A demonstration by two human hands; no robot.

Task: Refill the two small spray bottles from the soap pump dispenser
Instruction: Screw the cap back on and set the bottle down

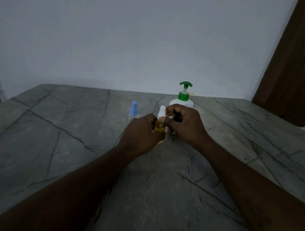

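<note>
Spray bottle w/ white cap [159, 127], amber-yellow liquid inside, is at centre frame, upright, caught btw both hands. Can't tell if its base touches the surface [62, 127].

Left hand [142, 131] holds the lower body, grip curled round the yellow part. Right hand [185, 124] comes over from the right side of frame, grip pinching w/ thumb and fingers at the neck, just under the white cap.

Second spray bottle [134, 110], blue cap, clear body, stands upright just left of the hands and a bit higher in frame, lower part hidden by the left knuckles. Soap pump dispenser [183, 97], white body w/ green pump head, stands upright above the right hand in frame, near the far edge of the grey, dark-veined stone.

White wall [128, 38] fills the upper frame. Brown panel [288, 67] at far upper right. Light's dim.
</note>
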